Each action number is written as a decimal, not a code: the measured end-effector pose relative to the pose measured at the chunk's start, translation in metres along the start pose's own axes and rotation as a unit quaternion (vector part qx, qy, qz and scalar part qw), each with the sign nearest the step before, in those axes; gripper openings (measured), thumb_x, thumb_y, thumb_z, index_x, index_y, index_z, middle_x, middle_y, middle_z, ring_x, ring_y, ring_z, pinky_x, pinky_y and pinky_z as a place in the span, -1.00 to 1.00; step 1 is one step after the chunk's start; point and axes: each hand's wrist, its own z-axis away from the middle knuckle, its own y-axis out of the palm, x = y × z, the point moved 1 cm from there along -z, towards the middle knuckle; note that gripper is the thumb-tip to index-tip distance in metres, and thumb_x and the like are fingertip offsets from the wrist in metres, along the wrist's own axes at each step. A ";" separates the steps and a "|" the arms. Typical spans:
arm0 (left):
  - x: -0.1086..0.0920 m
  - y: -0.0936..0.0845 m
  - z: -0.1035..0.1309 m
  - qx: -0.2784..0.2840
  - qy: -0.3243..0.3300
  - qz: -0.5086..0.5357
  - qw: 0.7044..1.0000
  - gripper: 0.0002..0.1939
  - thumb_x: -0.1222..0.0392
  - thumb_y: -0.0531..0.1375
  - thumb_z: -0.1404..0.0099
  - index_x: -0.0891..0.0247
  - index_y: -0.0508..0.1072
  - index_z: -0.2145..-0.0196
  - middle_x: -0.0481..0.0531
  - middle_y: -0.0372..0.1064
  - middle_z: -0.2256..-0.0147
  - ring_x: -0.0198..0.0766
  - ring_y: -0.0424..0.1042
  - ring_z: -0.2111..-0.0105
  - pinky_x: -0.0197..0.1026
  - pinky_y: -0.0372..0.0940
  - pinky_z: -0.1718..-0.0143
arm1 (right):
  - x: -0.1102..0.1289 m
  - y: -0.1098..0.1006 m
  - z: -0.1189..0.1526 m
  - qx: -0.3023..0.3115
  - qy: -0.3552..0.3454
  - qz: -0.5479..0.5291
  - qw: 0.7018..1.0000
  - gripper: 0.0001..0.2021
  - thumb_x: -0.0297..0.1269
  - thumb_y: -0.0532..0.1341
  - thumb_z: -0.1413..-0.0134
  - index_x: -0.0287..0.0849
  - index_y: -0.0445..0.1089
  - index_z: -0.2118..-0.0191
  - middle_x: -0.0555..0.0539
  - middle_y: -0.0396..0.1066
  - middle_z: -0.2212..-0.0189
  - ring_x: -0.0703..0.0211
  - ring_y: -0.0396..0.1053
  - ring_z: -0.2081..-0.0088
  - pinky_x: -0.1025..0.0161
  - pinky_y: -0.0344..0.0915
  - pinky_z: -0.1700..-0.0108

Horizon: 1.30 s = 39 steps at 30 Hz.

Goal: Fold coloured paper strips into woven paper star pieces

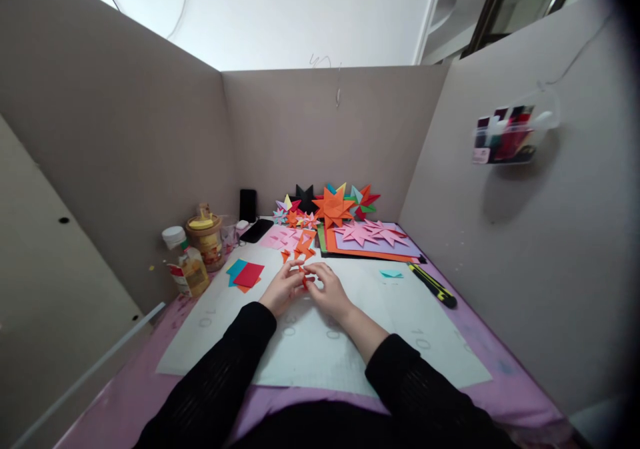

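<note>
My left hand (283, 287) and my right hand (325, 286) meet over the middle of a white paper sheet (330, 362). Between their fingertips is a small folded orange paper piece (303, 278), partly hidden by the fingers. Both hands are closed on it. Just beyond them lie several folded orange pieces (304, 243) beside pink folded pieces (280, 237). To the left, a fanned stack of red, blue and orange paper squares (249, 275) rests on the sheet. A light turquoise folded piece (391, 274) lies to the right.
A yellow-black utility knife (435, 287) lies at the right edge. Paper stars (334, 207) stand at the back, above coloured sheets (367, 250). A bottle (193, 269), a lidded cup (206, 239) and a phone (257, 231) line the left. Grey partitions (330, 129) enclose the table.
</note>
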 end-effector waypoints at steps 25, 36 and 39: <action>0.008 -0.012 -0.008 -0.091 0.076 -0.318 0.941 -0.83 0.21 0.19 -0.03 0.33 0.38 0.39 -0.02 0.38 0.54 -0.32 0.36 0.52 -0.32 0.21 0.48 | -0.016 0.002 -0.003 -0.046 0.186 -0.177 0.965 -0.74 -0.34 0.14 0.10 -0.13 0.27 0.19 -0.01 0.35 0.38 0.22 0.33 0.40 0.27 0.25 0.36; 0.008 -0.008 -0.004 -0.080 -0.016 -0.325 0.942 -0.73 0.06 0.22 0.02 0.33 0.30 0.57 0.02 0.38 0.57 -0.42 0.23 0.67 -0.39 0.03 0.67 | -0.021 0.000 -0.006 -0.074 0.223 -0.251 0.939 -0.69 -0.37 0.15 0.17 -0.13 0.19 0.19 0.12 0.22 0.56 0.33 0.21 0.55 0.37 0.16 0.50; 0.005 -0.010 -0.005 -0.098 -0.013 -0.303 0.948 -0.74 0.06 0.19 0.00 0.32 0.28 0.58 0.01 0.37 0.55 -0.40 0.26 0.61 -0.40 0.05 0.65 | -0.021 -0.004 -0.008 -0.051 0.207 -0.280 0.936 -0.76 -0.39 0.12 0.19 -0.12 0.23 0.27 0.04 0.27 0.46 0.27 0.27 0.45 0.35 0.21 0.46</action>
